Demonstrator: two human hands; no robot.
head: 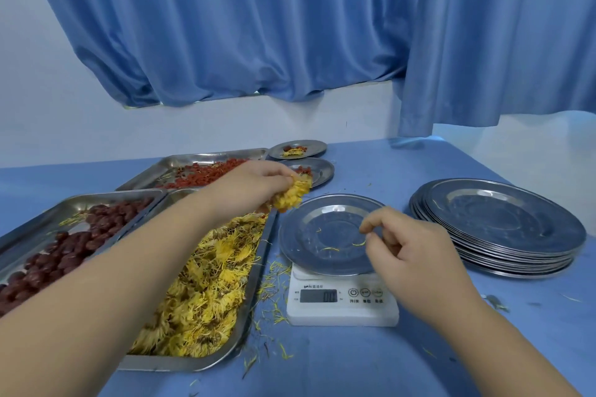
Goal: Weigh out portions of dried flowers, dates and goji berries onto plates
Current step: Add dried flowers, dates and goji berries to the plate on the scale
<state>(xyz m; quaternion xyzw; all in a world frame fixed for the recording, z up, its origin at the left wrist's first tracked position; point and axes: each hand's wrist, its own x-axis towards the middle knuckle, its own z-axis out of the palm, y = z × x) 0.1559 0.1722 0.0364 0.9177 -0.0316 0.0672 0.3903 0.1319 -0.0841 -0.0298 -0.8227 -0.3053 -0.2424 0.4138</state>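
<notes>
**Flower clump beside the scale plate**

The clump of dried yellow flowers (292,195) is slanting from near-left to far-right in the gripping left hand (254,184), over the rectangular steel tray (256,280), beside the round steel plate (309,235) on the white digital scale (342,309). The right hand (406,245) is hovering there, fingertips nearly pinched; whether holding anything, I cannot tell.

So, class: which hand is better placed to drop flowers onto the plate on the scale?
The left hand: it grips a clump of dried flowers at the far-left rim of the plate on the scale. The right hand hovers over the plate with no clump visible.
</notes>
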